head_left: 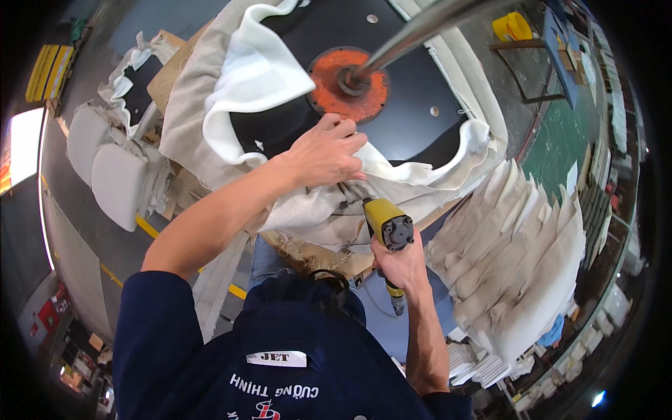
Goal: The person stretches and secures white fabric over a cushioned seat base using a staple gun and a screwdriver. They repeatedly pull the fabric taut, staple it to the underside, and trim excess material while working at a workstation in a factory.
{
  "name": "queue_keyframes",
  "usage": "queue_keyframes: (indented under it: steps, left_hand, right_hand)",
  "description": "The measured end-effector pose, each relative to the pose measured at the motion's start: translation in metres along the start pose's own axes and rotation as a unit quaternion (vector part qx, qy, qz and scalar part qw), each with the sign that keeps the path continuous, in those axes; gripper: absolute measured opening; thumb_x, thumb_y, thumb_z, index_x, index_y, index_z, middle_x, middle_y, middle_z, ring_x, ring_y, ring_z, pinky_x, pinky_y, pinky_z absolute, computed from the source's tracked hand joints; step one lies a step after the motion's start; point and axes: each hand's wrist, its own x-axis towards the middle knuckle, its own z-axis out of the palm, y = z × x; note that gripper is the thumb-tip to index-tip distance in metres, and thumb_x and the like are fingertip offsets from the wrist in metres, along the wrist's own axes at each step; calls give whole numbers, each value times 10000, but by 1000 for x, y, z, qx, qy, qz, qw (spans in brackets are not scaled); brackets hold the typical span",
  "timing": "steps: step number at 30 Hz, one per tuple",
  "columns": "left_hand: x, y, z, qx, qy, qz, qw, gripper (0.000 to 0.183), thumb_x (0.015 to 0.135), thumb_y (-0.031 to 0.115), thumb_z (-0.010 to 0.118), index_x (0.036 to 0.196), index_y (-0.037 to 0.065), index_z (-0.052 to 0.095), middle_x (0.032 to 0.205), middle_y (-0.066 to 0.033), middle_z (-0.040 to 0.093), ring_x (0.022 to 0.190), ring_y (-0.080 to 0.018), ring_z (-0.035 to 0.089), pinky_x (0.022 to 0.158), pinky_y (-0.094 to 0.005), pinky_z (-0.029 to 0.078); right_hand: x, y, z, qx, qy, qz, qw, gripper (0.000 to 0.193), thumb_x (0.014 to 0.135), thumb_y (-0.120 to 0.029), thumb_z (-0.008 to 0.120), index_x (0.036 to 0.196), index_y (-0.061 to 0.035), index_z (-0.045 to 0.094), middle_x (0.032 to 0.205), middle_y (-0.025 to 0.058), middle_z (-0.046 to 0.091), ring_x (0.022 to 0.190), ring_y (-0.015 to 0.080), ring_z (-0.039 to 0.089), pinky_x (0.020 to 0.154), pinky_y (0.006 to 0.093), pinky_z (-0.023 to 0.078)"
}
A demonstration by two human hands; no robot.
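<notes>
My right hand [404, 260] is wrapped round the grip of a yellow and black staple gun [387, 222]. Its nose points at the near edge of a cushioned seat panel, and a fitting shows at the bottom of the grip. My left hand [329, 150] reaches across the panel's near side, fingers bent over the white padding [262, 66] close to an orange round plate; the fingertips are partly hidden. Beige fabric [192, 112] wraps the panel's border, with its loose edge bunched beneath my left hand. The panel's black board [413, 77] shows in the middle.
A metal rod [413, 35] rises from the orange plate [339, 105] over the panel. Stacked beige fabric pieces [511, 252] lie at the right. Light upholstered pieces [115, 175] stand at the left. A blue table [560, 56] and a yellow bucket [512, 27] are at the far right.
</notes>
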Motion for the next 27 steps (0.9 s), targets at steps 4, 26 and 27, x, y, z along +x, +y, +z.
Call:
queue_keyframes:
  steps: [4,26,27]
  left_hand:
    - [-15,9,0,11,-13,-36,999,318,827,460,738,706,165,741,958,-19,580,1049,-255,529,951,-455,395]
    - [13,89,-54,76,-6,-152,985,276,860,375,778,963,120,750,1200,-101,618,1176,-309,521,1023,-504,348]
    - [22,99,-45,108,-26,-135,985,298,850,372,782,1005,120,750,1248,-119,611,1207,-318,514,1051,-519,339]
  right_hand:
    - [-10,6,1,41,34,8,999,543,841,-42,685,1370,19,582,908,124,724,620,159,674,600,328,548]
    - [-44,82,-8,274,39,4,961,306,878,7,671,1182,37,650,966,68,728,600,131,642,568,297,543]
    - [-44,84,-7,293,38,1,955,324,879,14,672,1201,36,648,975,66,729,602,126,639,568,293,545]
